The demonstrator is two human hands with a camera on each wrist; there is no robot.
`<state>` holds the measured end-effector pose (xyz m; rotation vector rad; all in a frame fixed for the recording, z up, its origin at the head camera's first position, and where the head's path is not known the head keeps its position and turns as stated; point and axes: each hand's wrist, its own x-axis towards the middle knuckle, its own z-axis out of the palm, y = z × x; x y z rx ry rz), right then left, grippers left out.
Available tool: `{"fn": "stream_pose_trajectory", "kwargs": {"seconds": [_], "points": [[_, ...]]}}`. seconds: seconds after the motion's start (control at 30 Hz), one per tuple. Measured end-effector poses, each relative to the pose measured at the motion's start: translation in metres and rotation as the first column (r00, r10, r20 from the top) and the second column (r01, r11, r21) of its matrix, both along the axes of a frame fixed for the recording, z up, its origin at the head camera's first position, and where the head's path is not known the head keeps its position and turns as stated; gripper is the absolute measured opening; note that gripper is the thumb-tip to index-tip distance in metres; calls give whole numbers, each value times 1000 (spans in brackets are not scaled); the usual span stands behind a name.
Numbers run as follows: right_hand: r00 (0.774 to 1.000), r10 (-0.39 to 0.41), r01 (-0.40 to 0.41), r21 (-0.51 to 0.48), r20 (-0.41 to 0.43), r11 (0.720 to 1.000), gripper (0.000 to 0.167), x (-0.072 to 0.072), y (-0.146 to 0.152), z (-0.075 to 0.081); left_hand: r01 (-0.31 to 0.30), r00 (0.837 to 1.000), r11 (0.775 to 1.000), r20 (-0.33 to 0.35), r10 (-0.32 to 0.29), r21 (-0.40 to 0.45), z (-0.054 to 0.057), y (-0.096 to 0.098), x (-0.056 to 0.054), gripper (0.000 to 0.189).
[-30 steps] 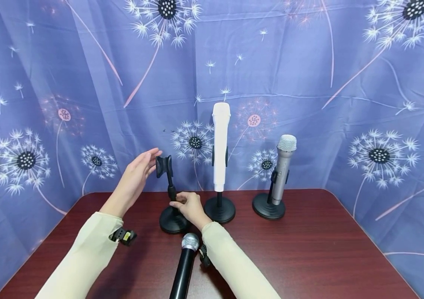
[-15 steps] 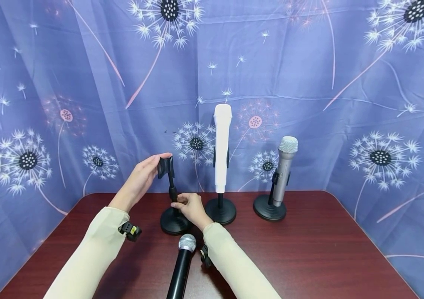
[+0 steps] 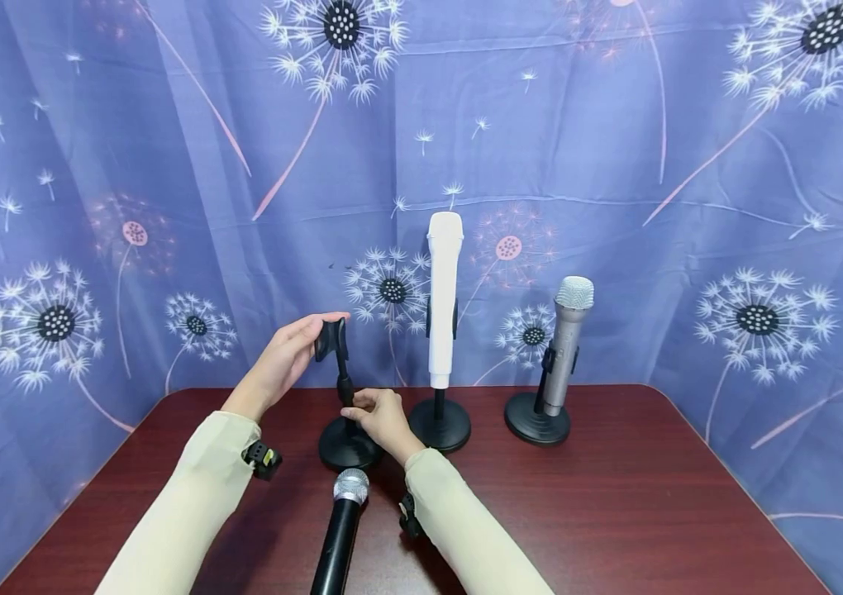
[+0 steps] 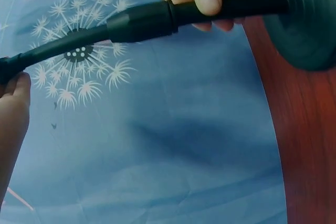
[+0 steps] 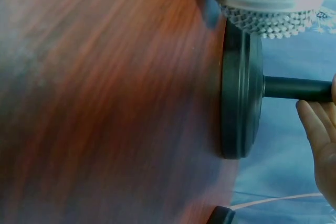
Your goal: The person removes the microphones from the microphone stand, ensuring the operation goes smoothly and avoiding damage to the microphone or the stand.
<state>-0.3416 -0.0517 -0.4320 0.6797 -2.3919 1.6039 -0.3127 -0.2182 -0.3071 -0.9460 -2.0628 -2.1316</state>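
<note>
A black desk microphone stand [image 3: 345,384] with an unoccupied clip on top stands at the table's left-centre. My left hand [image 3: 280,364] holds its clip [image 3: 331,339] at the top, fingertips reaching over the upper edge. Lower down, my right hand [image 3: 386,420] pinches the pole just below the collar [image 4: 142,22]; its thumb and fingers lie around the pole in the left wrist view. The round base [image 5: 241,95] sits on the tabletop. In front of the base lies a black microphone [image 3: 338,541] with a silver mesh head, its lower end cut off by the head view.
To the right, a white microphone [image 3: 444,306] stands upright in a second stand, and a silver-grey microphone [image 3: 564,355] in a third. The dark red table [image 3: 615,512] ends at a blue curtain [image 3: 600,124] with dandelion prints.
My left hand has moved right and onto the clip, its fingers now over the top edge. The black microphone has shifted left across the table. My right hand stays on the pole.
</note>
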Motion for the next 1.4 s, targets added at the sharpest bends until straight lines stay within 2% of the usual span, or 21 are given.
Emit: {"fn": "stream_pose_trajectory", "kwargs": {"seconds": [0.27, 0.53, 0.63, 0.7, 0.8, 0.87, 0.97, 1.03, 1.17, 1.23, 1.33, 1.4], "points": [[1000, 9, -9, -18, -7, 1000, 15, -1, 2, 1, 28, 996, 997, -85, -35, -78, 1, -2, -2, 44], [1000, 10, -11, -27, -24, 1000, 14, -2, 3, -2, -1, 989, 983, -143, -25, -182, -1, -6, -1, 39], [1000, 11, -12, -25, -18, 1000, 16, -1, 2, -3, -16, 987, 976, -158, -19, -216, -4, -7, 0, 37], [1000, 12, -12, -25, -12, 1000, 17, 0, 1, -4, 0, 989, 978, -142, -30, -211, -4, -8, -1, 37], [1000, 4, -5, -22, -24, 1000, 16, 0, 1, -4, 40, 995, 982, -84, -56, -184, -2, -11, -2, 40], [999, 2, -3, -18, -32, 1000, 16, 0, 0, -3, 69, 997, 987, -18, -72, -146, -1, -12, -4, 43], [999, 0, -1, -7, -32, 1000, 17, -1, -1, -3, 93, 993, 993, 85, -87, -78, 0, -12, -8, 49], [1000, 1, -1, -4, -27, 1000, 17, -2, -1, -2, 78, 986, 996, 151, -70, -45, 2, -11, -12, 51], [1000, 0, 0, -8, -18, 1000, 18, -2, -2, -2, 8, 969, 1000, 246, 0, -30, 8, -7, -20, 47], [1000, 1, -2, -8, -10, 1000, 19, -2, -2, -3, -27, 955, 999, 294, 34, -29, 10, -5, -23, 46], [1000, 1, -1, -4, -16, 1000, 18, -3, -1, -4, -53, 927, 999, 371, 52, -9, 12, -2, -26, 48], [1000, -2, 2, -3, -25, 1000, 17, -3, -1, -4, -57, 915, 998, 401, 49, 6, 13, -1, -26, 47]]}}
